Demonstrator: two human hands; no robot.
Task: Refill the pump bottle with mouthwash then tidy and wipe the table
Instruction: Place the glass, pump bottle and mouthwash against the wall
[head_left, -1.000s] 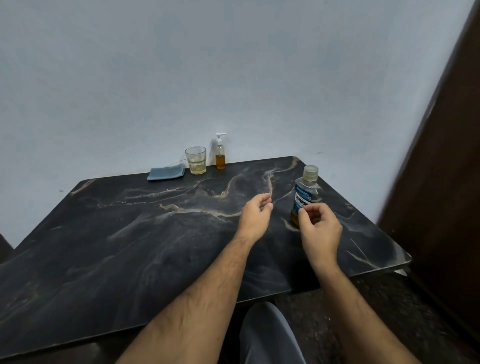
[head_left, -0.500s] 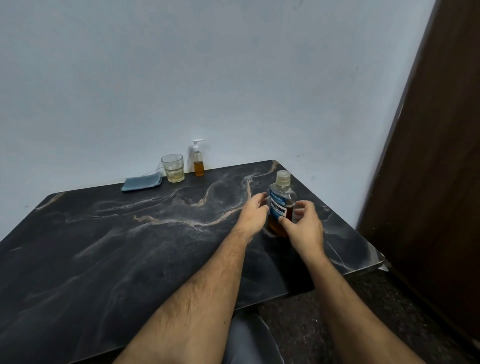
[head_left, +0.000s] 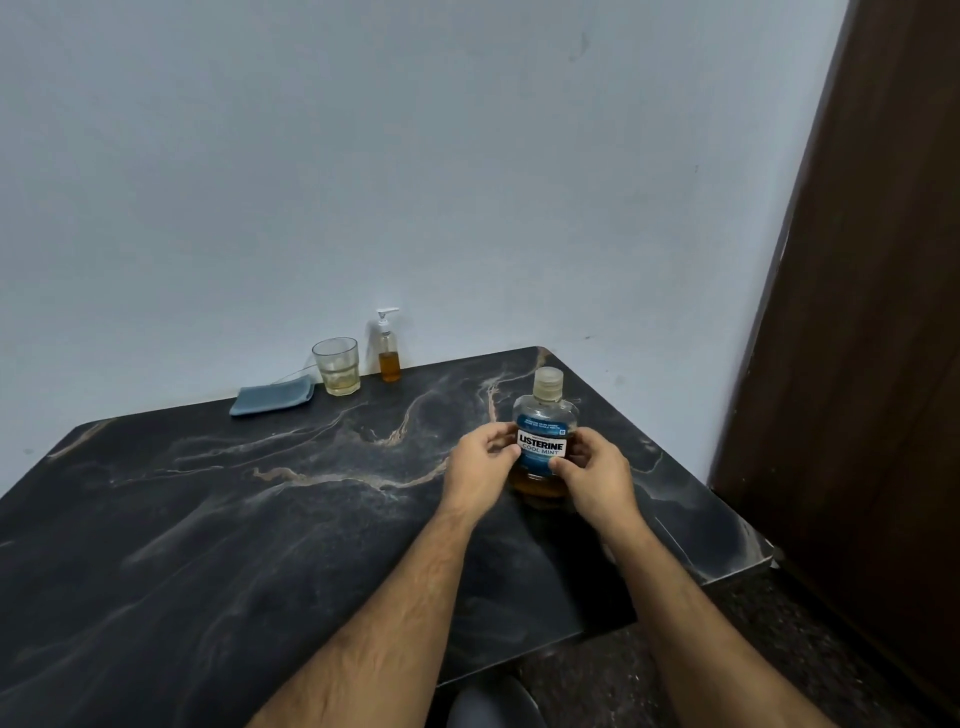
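Both hands grasp the mouthwash bottle (head_left: 543, 431) upright on the table (head_left: 260, 519): left hand (head_left: 480, 473) and right hand (head_left: 597, 475) hide its sides.

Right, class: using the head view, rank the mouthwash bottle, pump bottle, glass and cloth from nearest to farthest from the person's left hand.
1. Mouthwash bottle: held in the left hand, right side of the table.
2. Pump bottle: upright by the back wall.
3. Glass: just left of the pump bottle.
4. Cloth: farthest left along the back edge.
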